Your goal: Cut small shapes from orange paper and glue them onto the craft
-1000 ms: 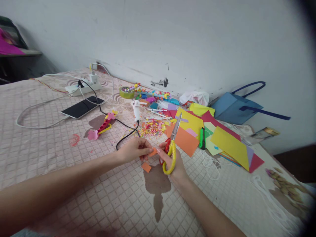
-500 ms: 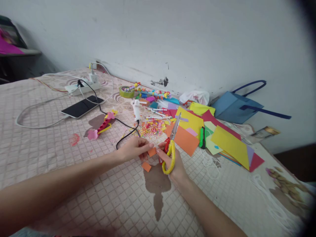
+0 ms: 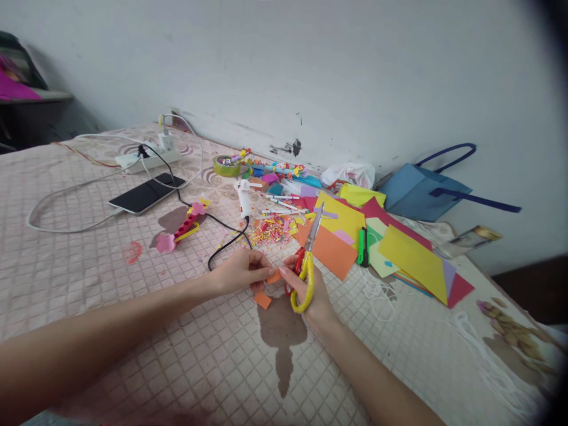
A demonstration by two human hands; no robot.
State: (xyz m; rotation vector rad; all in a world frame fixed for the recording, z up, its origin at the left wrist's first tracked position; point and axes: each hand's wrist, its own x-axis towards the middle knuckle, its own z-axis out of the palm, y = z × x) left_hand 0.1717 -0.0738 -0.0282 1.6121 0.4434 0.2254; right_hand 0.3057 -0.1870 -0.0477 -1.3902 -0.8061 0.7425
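Head view: from where I stand, both hands meet over the quilted cover (image 3: 213,355), a small orange piece (image 3: 274,276) pinched between them. The left hand (image 3: 243,271) grips its left edge with fingers drawn narrow; the right hand (image 3: 316,299) has thumb and fingers at its right edge while also holding the scissors (image 3: 309,272), their blades pointing to the far side. A loose orange piece (image 3: 262,300) lies just nearer, below the left fingers. I'd judge that two small pieces are already cut; the orange sheet (image 3: 335,260), farther right, remains large. Far left, a flowered stick (image 3: 184,228) looks assembled. How much cutting or shaping is left, I can't tell.
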